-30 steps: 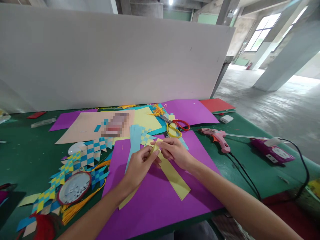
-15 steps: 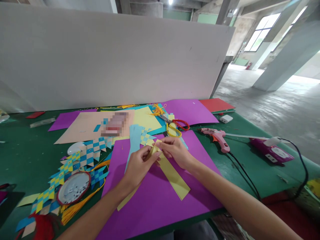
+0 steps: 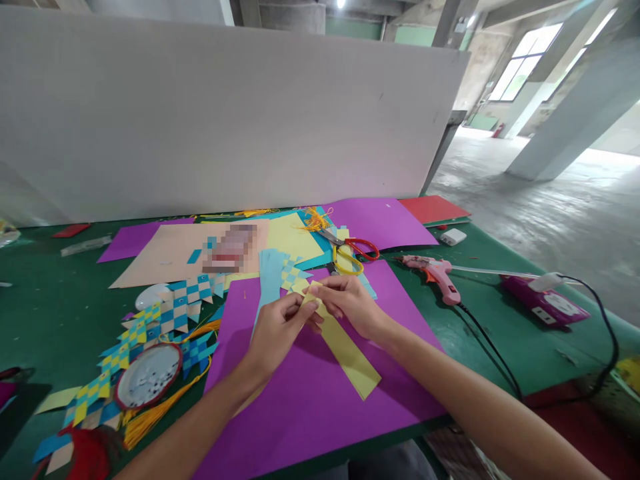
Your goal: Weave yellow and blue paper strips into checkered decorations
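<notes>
Both my hands meet over a purple sheet [image 3: 320, 413] at the middle of the table. My left hand [image 3: 283, 327] pinches the folded upper part of a yellow paper strip [image 3: 353, 357]. My right hand [image 3: 350, 300] grips the same fold with thumb and fingertips. One arm of the strip slants down to the right; the other passes under my left hand and is mostly hidden by my forearm. Light blue paper strips [image 3: 271, 273] lie just beyond my left hand. Past my right hand rest red-handled scissors [image 3: 363, 249] and yellow-handled scissors [image 3: 349, 261].
A pink glue gun [image 3: 433, 273] with a cord lies at the right, near a purple box [image 3: 543, 303]. Checkered woven paper pieces [image 3: 135, 330], a round dish [image 3: 150, 377] and an orange tassel [image 3: 160, 413] crowd the left. A white panel [image 3: 225, 120] stands behind.
The upper tip of the yellow strip has been brought lower between my fingers. Its left arm is now more covered by my left forearm. Both hands keep their hold.
</notes>
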### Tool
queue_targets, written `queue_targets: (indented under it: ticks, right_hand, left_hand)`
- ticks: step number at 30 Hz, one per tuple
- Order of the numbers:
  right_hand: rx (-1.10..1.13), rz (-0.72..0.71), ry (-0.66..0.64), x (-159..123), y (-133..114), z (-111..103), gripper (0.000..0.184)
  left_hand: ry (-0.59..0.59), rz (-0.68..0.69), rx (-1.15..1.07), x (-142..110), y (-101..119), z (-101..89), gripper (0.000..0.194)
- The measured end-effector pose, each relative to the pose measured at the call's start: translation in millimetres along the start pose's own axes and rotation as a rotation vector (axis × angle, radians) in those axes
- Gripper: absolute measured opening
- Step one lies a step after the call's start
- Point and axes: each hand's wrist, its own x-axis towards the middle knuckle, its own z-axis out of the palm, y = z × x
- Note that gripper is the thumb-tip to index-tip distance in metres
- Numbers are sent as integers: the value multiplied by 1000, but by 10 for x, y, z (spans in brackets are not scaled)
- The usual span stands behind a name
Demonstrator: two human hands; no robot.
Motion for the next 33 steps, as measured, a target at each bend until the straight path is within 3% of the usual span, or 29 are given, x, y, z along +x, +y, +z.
queue_targets:
  ticks: [20, 33]
  right_hand:
    - [-5, 15, 44, -10, -3, 6, 34]
    - [-39, -7, -25, 21, 41, -52, 37]
  left_hand:
    - [-28, -20, -20, -5, 55, 6, 29]
    - [-55, -50, -38, 20, 74, -7, 30]
